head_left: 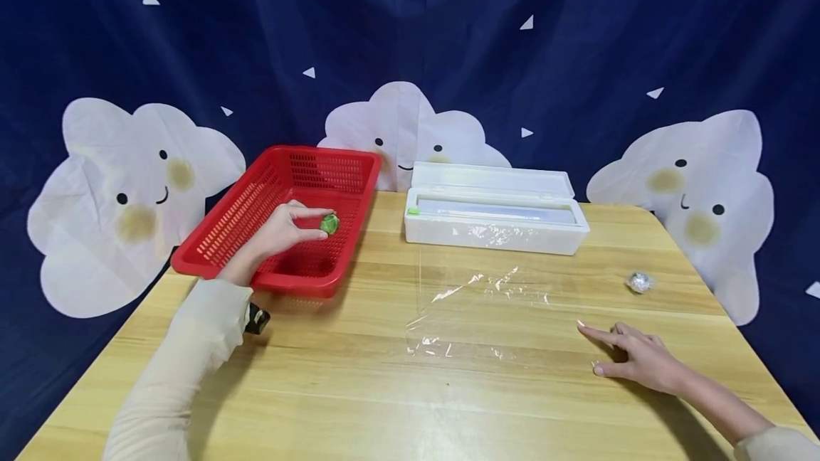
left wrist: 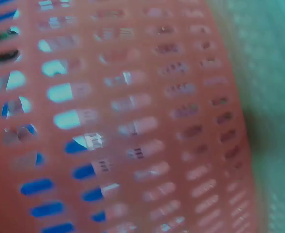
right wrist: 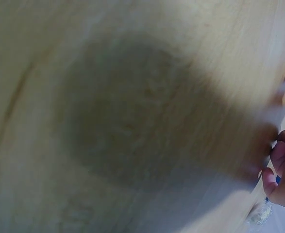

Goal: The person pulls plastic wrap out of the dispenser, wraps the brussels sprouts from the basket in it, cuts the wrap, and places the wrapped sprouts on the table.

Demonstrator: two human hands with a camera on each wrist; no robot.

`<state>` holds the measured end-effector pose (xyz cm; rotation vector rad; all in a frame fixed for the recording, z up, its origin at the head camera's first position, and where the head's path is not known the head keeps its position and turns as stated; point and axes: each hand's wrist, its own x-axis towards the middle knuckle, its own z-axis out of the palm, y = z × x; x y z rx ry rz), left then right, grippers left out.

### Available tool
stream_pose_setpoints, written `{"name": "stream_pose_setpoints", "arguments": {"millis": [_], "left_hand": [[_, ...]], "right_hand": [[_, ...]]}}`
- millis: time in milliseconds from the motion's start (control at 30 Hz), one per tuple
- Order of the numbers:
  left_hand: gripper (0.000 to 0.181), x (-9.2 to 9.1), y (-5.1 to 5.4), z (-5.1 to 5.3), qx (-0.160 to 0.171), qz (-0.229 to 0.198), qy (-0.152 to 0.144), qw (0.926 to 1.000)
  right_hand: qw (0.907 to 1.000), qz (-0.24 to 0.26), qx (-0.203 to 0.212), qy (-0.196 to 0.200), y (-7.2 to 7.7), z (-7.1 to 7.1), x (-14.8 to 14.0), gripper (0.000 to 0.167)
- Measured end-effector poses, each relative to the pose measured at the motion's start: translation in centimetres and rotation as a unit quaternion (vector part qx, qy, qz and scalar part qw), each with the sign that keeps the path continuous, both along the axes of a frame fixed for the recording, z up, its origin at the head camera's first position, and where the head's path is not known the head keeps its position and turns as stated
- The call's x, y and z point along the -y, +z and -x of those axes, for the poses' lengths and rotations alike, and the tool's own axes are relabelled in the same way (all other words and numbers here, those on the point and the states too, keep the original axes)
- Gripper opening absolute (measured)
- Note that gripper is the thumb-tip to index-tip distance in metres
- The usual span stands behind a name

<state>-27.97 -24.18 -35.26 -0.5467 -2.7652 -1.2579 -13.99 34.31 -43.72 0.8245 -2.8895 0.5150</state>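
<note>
My left hand (head_left: 287,228) is over the red plastic basket (head_left: 333,283), pinching a small round green vegetable (head_left: 329,224) between thumb and fingers; it looks like a Brussels sprout. Only the basket's slotted wall (left wrist: 157,121) fills the left wrist view. A sheet of clear plastic wrap (head_left: 477,311) lies on the table, drawn out from the white wrap dispenser box (head_left: 493,235), whose lid stands up. Just right of the sheet, my right hand (head_left: 640,358) has its index finger and thumb extended, holding nothing. Its fingers (right wrist: 282,148) show at the right wrist view's edge.
A small crumpled silvery ball (head_left: 639,282) sits on the wooden table (head_left: 359,404), beyond my right hand. Behind the table hangs a dark blue curtain (head_left: 359,13) with white clouds. The basket stands at the back left, with the dispenser box to its right.
</note>
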Motion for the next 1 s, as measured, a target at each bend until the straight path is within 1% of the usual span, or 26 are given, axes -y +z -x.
{"name": "stream_pose_setpoints", "arguments": {"millis": [133,300,533,667,800,867,967,1000], "left_hand": [[0.047,-1.4,0.8,-0.8,-0.003,0.001,-0.013,0.9999],[0.046,-3.2,1.3,-1.4,-0.017,-0.011,-0.035,0.9992],[0.045,-6.2,1.9,-2.4,-0.011,-0.026,-0.09,0.9956],[0.043,-8.1,2.2,-3.2,-0.019,-0.033,-0.121,0.9919],[0.042,-10.4,2.1,-4.0,-0.039,-0.035,-0.162,0.9853],[0.041,-11.6,1.8,-4.6,-0.042,-0.033,-0.183,0.9817],[0.042,-13.3,1.3,-5.4,-0.036,-0.018,-0.21,0.9769],[0.042,-13.8,1.2,-5.7,-0.029,-0.013,-0.216,0.9758]], "right_hand": [[1.0,0.0,0.001,-0.002,-0.2,-0.2,-0.1,0.063],[1.0,0.001,0.003,-0.005,-0.2,-0.2,-0.2,0.062],[0.9999,0.003,0.015,-0.004,-0.1,0.0,0.0,0.062],[0.9999,0.003,0.01,-0.003,-0.2,0.0,0.0,0.062],[1.0,0.0,0.002,0.0,-0.3,0.0,0.0,0.063],[1.0,0.0,0.001,0.0,-0.3,0.1,0.0,0.063],[1.0,-0.004,0.003,-0.001,-0.2,0.1,0.0,0.063],[1.0,-0.004,0.005,-0.002,-0.1,0.1,0.0,0.063]]}}
